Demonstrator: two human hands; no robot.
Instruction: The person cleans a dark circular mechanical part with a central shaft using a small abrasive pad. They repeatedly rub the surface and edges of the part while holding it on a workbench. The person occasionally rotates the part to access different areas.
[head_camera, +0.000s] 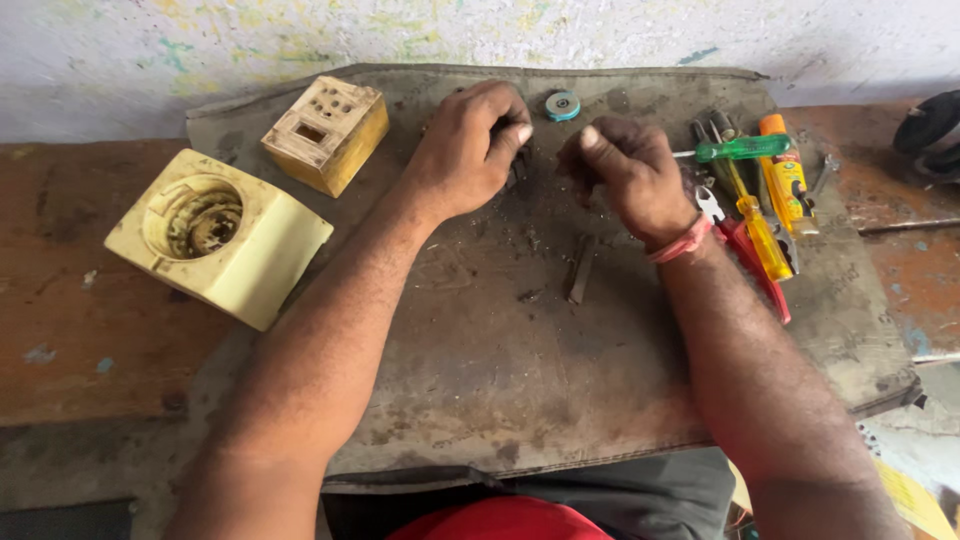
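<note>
Grimy mat (480, 380): your left hand (465, 150) and right hand (630, 175) both pinch shut on a small dark part (520, 160) between their fingertips, contents unclear.

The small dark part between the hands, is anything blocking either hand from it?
Nothing visible does. The left hand and the right hand both already close around the small dark part; the screwdrivers lie off to the right.
</note>
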